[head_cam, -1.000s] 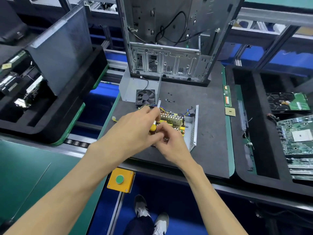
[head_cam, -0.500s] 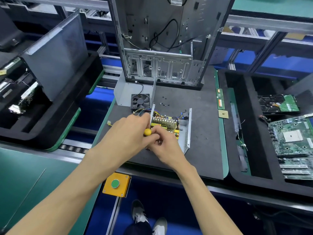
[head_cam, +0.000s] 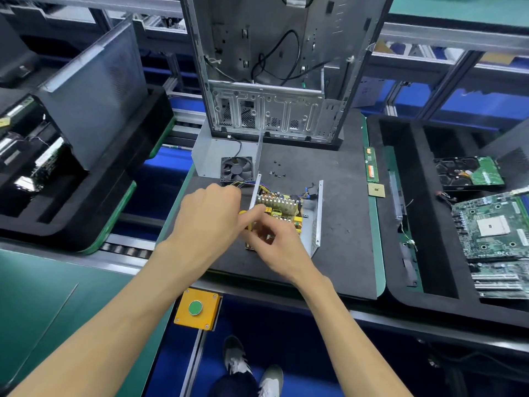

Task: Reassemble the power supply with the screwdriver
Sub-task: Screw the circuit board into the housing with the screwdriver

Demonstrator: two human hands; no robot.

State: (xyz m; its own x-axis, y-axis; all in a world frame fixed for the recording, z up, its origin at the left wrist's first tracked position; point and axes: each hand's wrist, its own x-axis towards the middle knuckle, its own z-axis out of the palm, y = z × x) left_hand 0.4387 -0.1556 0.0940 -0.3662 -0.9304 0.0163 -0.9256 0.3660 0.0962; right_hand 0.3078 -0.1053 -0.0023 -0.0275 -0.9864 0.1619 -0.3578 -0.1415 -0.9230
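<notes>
On the dark mat, the open power supply lies before the upright case. The left hand grips the yellow screwdriver; the right hand pinches at the board. Foam trays flank the green conveyor.

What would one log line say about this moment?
left hand: grips screwdriver | right hand: fingers at open power supply | loose screws: on mat
</notes>
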